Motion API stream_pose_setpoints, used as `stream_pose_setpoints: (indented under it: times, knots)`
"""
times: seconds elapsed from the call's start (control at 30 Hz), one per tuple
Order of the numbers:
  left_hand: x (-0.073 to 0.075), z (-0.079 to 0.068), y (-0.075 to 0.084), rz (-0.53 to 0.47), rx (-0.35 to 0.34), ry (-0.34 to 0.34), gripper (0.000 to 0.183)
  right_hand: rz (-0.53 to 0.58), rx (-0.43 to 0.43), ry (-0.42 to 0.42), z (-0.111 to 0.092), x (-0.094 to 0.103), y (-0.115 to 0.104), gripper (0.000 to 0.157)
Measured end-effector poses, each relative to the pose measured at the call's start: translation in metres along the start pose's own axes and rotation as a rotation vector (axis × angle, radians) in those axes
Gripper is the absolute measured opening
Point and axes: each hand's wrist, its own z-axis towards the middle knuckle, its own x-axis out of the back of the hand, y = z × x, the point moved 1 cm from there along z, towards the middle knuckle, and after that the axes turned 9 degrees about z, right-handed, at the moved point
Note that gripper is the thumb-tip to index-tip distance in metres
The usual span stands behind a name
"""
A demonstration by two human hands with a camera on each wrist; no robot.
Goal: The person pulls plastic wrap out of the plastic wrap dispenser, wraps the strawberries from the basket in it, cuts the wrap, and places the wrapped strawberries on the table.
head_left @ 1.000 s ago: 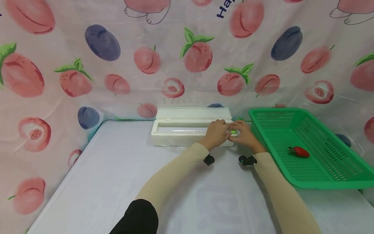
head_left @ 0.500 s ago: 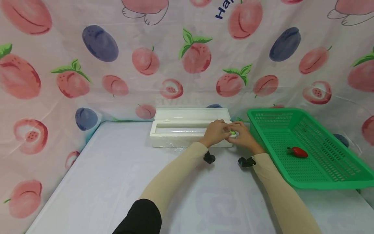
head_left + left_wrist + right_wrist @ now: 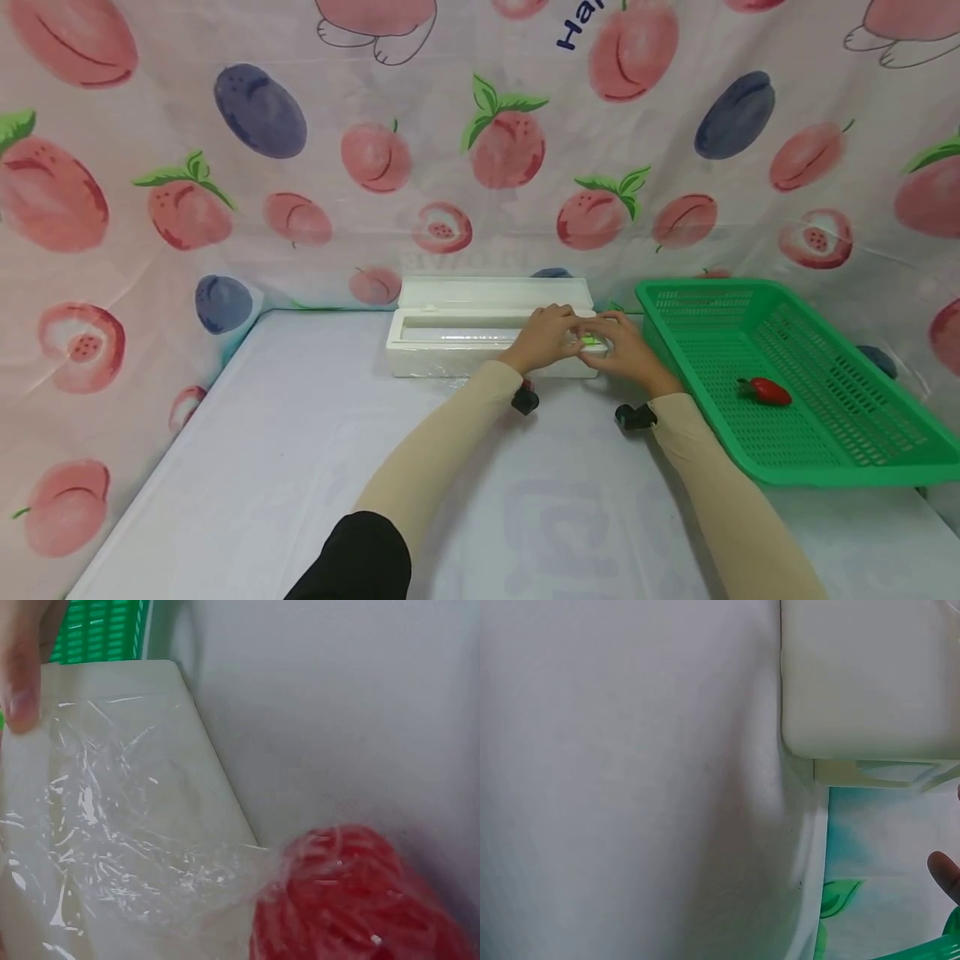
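Cling film [image 3: 176, 881] wanted even tension, we judged; left hand [image 3: 543, 337], right hand [image 3: 628, 354] half-curled near green tab [image 3: 591, 341], any grip unclear.

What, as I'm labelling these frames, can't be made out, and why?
Green piece: head view, only a sliver shows between the left hand and right hand.
White box's opening, right part: head view, behind both hands.
Red bundle: left wrist view, cut off by the bottom edge, surface blurred under creased clear film.
Hand behind the fingertip: right wrist view, cut off by the right edge.
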Motion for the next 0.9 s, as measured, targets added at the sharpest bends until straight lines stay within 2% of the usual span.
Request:
stream_pose_setpoints:
  times: [0.17, 0.4, 0.7, 0.83, 0.9]
  knots:
    - [0.002, -0.006, -0.005, -0.011, 0.000, -0.008, 0.028, 0.004, -0.006, -0.014, 0.001, -0.002, -0.001, 0.042]
    - [0.004, -0.022, -0.024, -0.051, 0.000, 0.010, 0.014, -0.012, -0.007, 0.016, 0.001, -0.003, 0.001, 0.038]
    - [0.013, -0.042, -0.046, -0.075, 0.030, -0.035, 0.014, -0.014, -0.013, 0.016, 0.001, -0.002, -0.001, 0.036]
    - [0.013, -0.048, -0.050, -0.054, 0.056, -0.009, 0.012, -0.020, -0.011, 0.015, 0.002, -0.002, -0.001, 0.035]
    - [0.013, -0.049, -0.048, -0.016, 0.040, 0.021, 0.014, -0.022, -0.021, 0.010, 0.001, -0.001, -0.001, 0.036]
